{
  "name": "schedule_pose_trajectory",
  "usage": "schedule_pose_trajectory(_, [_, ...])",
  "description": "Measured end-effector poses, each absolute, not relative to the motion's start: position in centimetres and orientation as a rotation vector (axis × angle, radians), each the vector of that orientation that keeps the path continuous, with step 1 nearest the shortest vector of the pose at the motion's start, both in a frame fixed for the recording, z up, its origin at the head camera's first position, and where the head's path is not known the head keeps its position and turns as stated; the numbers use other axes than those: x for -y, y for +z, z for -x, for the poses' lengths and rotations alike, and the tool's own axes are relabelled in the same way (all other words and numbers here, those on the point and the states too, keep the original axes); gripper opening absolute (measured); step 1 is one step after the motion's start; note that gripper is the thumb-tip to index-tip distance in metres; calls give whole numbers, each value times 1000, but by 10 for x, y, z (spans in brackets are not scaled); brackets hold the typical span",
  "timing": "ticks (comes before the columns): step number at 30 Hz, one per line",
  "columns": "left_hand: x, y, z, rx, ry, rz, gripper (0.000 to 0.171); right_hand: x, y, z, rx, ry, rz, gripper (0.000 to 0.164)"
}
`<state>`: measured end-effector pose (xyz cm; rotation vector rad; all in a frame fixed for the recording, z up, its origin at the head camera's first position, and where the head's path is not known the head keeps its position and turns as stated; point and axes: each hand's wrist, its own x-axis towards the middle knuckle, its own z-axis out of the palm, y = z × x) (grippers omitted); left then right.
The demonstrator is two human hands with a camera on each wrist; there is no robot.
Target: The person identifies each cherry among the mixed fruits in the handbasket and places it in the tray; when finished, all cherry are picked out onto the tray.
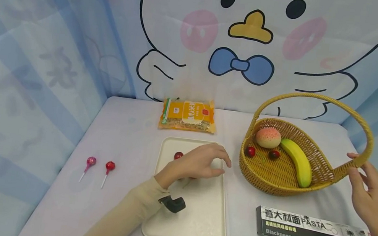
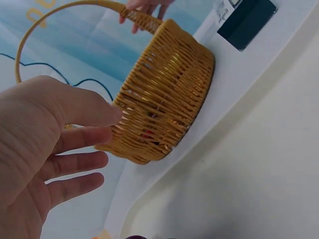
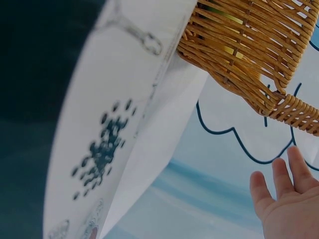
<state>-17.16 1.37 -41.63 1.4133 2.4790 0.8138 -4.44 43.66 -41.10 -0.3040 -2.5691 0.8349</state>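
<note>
My left hand [image 1: 199, 161] is over the cream tray [image 1: 184, 225], its fingers loosely bent and nothing between them. A dark red cherry [image 1: 178, 155] lies on the tray beside that hand; a stem shows below the hand, its fruit mostly hidden. My right hand [image 1: 371, 191] holds the wicker basket [image 1: 271, 186] at the right foot of its handle, thumb in front and a fingertip behind. Inside the basket lie a banana [image 1: 296, 162], a pink-topped peach [image 1: 268, 137], and two cherries [image 1: 250, 151]. The left wrist view shows the left fingers spread before the basket.
A black-and-white pasta box [image 1: 312, 231] lies in front of the basket, under the right wrist. Two lollipops [image 1: 91, 161] lie at the left. A yellow bag of grain [image 1: 188, 116] stands at the back, before a printed curtain [image 1: 240, 92].
</note>
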Motion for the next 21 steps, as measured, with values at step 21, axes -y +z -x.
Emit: schedule_pose_trajectory(21, [-65, -397, 181, -2464, 832, -1548, 25, -438, -410, 44, 2580, 828, 314, 48])
